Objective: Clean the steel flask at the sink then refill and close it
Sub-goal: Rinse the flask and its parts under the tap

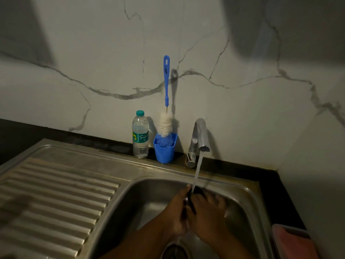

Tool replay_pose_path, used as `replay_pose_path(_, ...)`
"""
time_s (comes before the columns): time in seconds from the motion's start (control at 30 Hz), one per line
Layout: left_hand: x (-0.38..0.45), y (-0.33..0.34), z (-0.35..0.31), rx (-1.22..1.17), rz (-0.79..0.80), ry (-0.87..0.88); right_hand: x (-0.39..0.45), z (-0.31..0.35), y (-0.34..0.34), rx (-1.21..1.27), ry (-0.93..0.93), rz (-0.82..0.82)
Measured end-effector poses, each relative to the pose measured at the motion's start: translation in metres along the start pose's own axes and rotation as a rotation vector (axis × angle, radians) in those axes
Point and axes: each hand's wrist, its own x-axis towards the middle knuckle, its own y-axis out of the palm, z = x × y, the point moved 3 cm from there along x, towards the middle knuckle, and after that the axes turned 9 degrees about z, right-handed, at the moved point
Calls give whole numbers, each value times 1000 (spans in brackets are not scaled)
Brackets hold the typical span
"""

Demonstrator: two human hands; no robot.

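Down in the sink (240, 186), 2 hands met under the tap's (199, 135) stream, left hand (176, 212) and right hand (207, 215) both pinching a small dark piece (195, 191) between them, flask itself unseen.

I am wearing the only camera on my head, and it is looking forward and down from close above the sink (248, 191). It is facing the marble wall (93, 53), taking in the tap (199, 135) ahead and the draining board (56, 193) stretching off to my left.
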Motion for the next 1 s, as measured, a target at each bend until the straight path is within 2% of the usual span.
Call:
replay_pose_path(0.07, 3, -5, -3, -18, -50, 47, 0, 6, 15, 456, 125, 154)
replay_pose_path(0.1, 6, -8, -5, -27, -55, 77, -3, 7, 20, 675, 93, 210)
replay_pose_path(0.13, 8, -10, -6, -39, -47, 93, -3, 1, 22, 721, 40, 214)
replay_pose_path(0.23, 16, -18, -3, -65, -43, 103, 10, -14, 21, 654, -7, 164)
replay_pose_path(0.33, 24, -21, 4, -36, -81, 106, 11, -25, 20, 48, -9, 107)
replay_pose_path(0.37, 26, -22, 5, -2, -77, 109, 12, -27, 19, -21, 12, 57)
replay_pose_path(0.43, 27, -24, 5, 76, -79, 90, 8, -26, 13, 149, 91, 10)
replay_pose_path(0.5, 30, -30, 4, 163, -124, 104, 6, -25, 13, 396, 90, -9)
replay_pose_path(0.6, 34, -33, 6, 266, -146, 141, 9, -19, 18, 447, -83, 62)
replay_pose_path(0.67, 32, -35, 4, 303, -130, 178, 11, -18, 15, 536, -130, 66)
replay_pose_path(0.8, 26, -29, -4, 371, -38, 217, 15, -27, 16, 1015, -32, 166)
replay_pose_path(0.9, 26, -30, -11, 384, -43, 272, 15, -16, 24, 992, 50, 75)
replay_pose_path(1.0, 26, -36, -13, 360, -8, 311, 10, 7, 29, 667, -40, 35)
